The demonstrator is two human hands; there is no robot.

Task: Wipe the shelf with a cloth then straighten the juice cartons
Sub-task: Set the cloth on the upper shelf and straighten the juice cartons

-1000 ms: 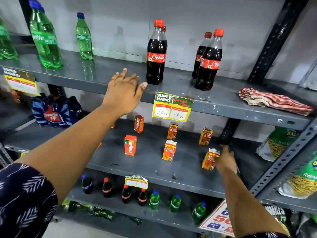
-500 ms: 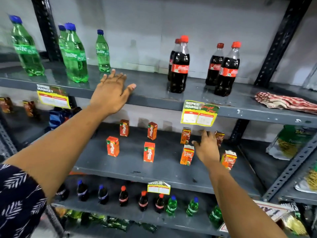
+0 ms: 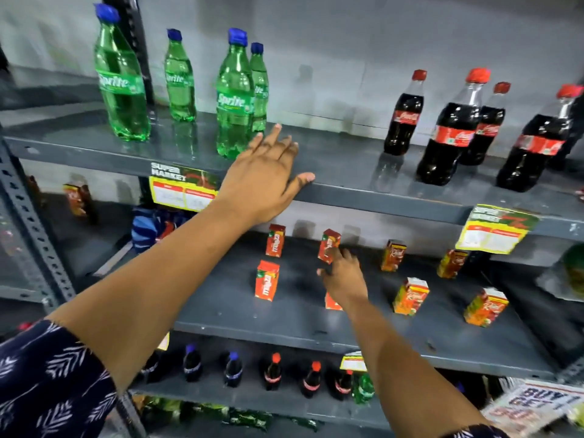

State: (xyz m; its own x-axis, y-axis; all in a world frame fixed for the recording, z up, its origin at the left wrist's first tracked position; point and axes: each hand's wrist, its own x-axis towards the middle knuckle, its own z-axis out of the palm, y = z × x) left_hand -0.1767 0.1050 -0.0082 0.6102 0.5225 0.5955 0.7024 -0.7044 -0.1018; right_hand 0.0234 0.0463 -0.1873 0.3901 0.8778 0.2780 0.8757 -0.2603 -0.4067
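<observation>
Small juice cartons stand scattered on the grey middle shelf (image 3: 294,314). Red cartons are at the left (image 3: 267,281) and behind (image 3: 275,241); several orange cartons (image 3: 410,296) are at the right. My right hand (image 3: 344,278) reaches to a back-row red carton (image 3: 328,246), which leans to one side, with my fingertips and thumb around its lower end. Another red carton (image 3: 331,303) is mostly hidden under that wrist. My left hand (image 3: 265,175) lies flat on the front edge of the upper shelf (image 3: 347,167), holding nothing. The cloth is out of view.
Green Sprite bottles (image 3: 234,99) stand just left of my left hand, and cola bottles (image 3: 448,131) at the right of the upper shelf. Price tags (image 3: 496,230) hang from its edge. Small bottles (image 3: 273,373) line the lower shelf. A perforated steel upright (image 3: 28,222) is at the left.
The view has swung left, so the striped cloth has left the frame. My right hand moved left from the orange cartons to the back red carton, which now leans. My left hand stays on the upper shelf.
</observation>
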